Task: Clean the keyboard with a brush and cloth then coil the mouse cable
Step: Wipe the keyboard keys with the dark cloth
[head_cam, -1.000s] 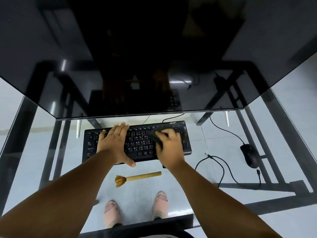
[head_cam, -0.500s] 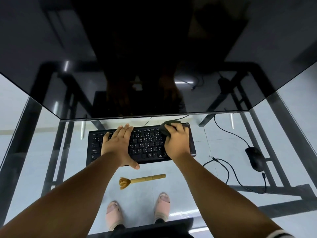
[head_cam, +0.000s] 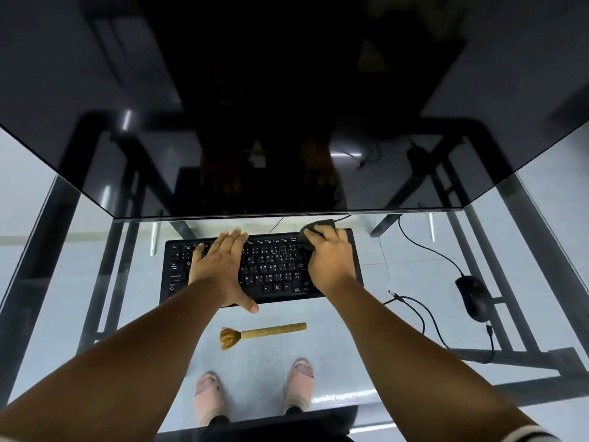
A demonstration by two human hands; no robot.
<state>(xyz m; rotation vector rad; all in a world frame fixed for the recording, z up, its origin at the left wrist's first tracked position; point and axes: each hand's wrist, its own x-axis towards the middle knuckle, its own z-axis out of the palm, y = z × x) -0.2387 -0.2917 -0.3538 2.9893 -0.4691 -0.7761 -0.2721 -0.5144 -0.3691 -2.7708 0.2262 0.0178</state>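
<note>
Left hand (head_cam: pixel 223 266) lies flat on the black keyboard (head_cam: pixel 271 269); right hand (head_cam: pixel 330 256) grips a dark cloth (head_cam: pixel 314 229) at its far edge. Beneath both, a clear glass table (head_cam: pixel 398 282) shows pale floor tiles (head_cam: pixel 255 362).

A clear glass tabletop (head_cam: pixel 398 269) fills the view, and through it shows a pale grey tiled floor (head_cam: pixel 255 362) with thin grout lines and a bright glint of light near the lower right. Black metal frame bars (head_cam: pixel 38 250) run under the glass at both sides, with diagonal braces and a low crossbar on the right. A large dark monitor screen (head_cam: pixel 287 106) stands at the back, switched off, its glossy face mirroring the frame bars and a few small patches of light, while a dark chair edge (head_cam: pixel 255 429) shows at the bottom.
</note>
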